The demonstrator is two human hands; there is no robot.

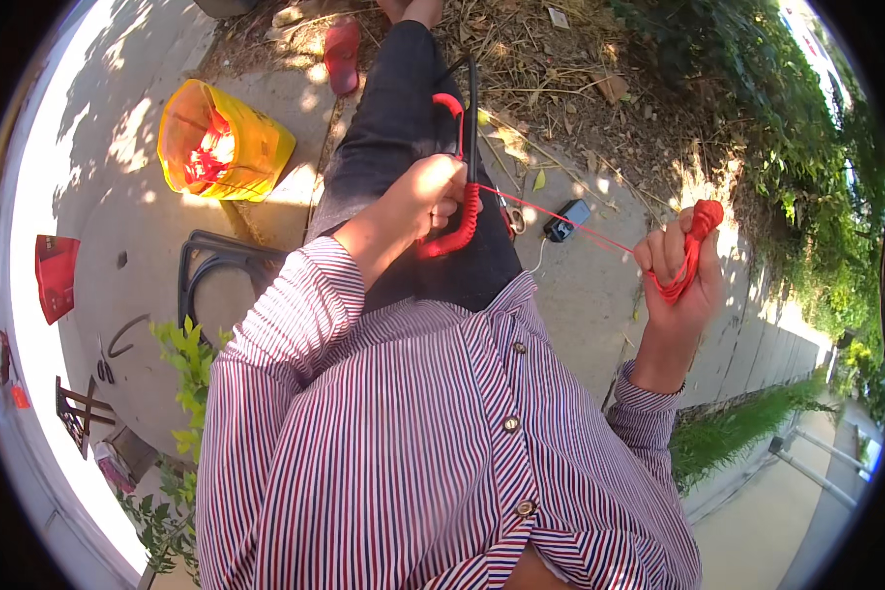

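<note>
Above my dark trousers, my left hand [437, 192] is closed around a black frame [473, 118]. Red cord is coiled tightly side by side along the frame's near edge [454, 236], and more red wrapping [448, 100] covers part of its far side. Out to the right, my raised right hand [680, 275] grips a bundle of red cord [706, 218], with loops hanging along the palm. A single red strand [590, 232] runs taut between the bundle and the frame. My left fingers hide part of the frame.
A yellow container [256, 147] with red material inside stands at the left. Another black frame [189, 280] lies nearer, with scissors [105, 366] and a red packet [55, 278] beyond it. A small black device [567, 219] with a cable rests on the concrete. One red sandal [342, 59] lies far off.
</note>
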